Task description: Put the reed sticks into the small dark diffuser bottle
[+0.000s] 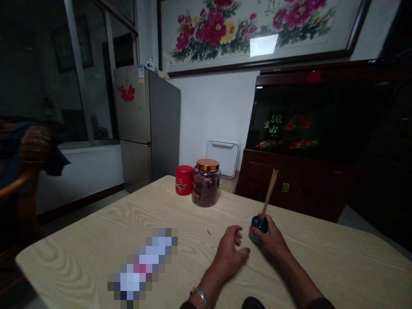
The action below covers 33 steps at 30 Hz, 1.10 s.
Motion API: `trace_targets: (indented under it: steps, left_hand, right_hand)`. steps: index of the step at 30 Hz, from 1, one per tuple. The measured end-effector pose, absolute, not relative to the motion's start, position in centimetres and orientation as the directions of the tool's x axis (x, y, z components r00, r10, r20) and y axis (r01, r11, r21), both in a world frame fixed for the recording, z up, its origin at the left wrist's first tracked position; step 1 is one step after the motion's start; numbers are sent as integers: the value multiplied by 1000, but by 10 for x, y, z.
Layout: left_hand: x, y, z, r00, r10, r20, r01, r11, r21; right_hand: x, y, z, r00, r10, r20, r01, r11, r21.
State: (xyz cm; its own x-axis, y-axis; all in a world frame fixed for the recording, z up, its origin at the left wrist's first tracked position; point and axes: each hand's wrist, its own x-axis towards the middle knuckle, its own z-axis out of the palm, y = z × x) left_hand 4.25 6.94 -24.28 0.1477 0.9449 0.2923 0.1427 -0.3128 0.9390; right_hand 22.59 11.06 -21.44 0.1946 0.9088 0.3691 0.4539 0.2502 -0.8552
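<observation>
While your right hand (268, 237) closes its fingers around a dark glass diffuser bottle (258, 225), a bundle of thin wooden reeds (269, 192) stands tilted out of the bottle's top. You hold this bottle at the pale wood-grain table (61, 262), but I cannot tell if its base touches the surface. Your left hand (229, 251) lies just beside it, empty, with fingers loosely curled and pinching nothing. A tiny brown splinter (209, 232) lies near this hand. Farther away, a glass jar with copper lid (206, 184) stands just beside a red canister (184, 180).
</observation>
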Motion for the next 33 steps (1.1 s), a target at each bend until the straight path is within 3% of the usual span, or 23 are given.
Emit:
trace_targets:
  steps: [3,8,15,17,19,21,23,26,28,33]
  left_hand:
    - [42,64,-238,239,928,286,94,-315,944]
    - [44,54,-229,406,865,296,3,-325,946]
    - [41,49,-224,415,877,243,27,-278,960]
    - [41,50,-224,413,883,225,23,-257,966]
    - [41,50,-224,410,886,217,17,-245,969]
    - [41,49,-224,415,883,217,2,-240,971]
    - [40,48,-224,425,878,223,-19,-238,971]
    - [41,49,-225,434,871,232,-41,-238,970]
    - [42,50,-227,428,873,233,-36,-241,970]
    - [42,53,-232,416,882,222,15,-251,968]
  right_hand:
    - [226,86,-216,109,941,320,427,246,-870]
    - [208,51,-201,7,977,213,203,207,-957]
    - [218,39,-109,363,854,372,-61,420,-906]
    - [254,35,-93,404,827,392,60,403,-913]
    - [297,28,-100,374,845,382,362,247,-899]
    - [338,16,-129,324,878,352,707,23,-707]
    - [369,0,-171,273,919,284,880,-119,-460]
    - [390,-20,-228,273,923,271,937,-190,-295]
    - [391,-27,-248,213,938,275,965,-157,-210]
    - [384,-27,-244,57,951,305,998,-46,-44]
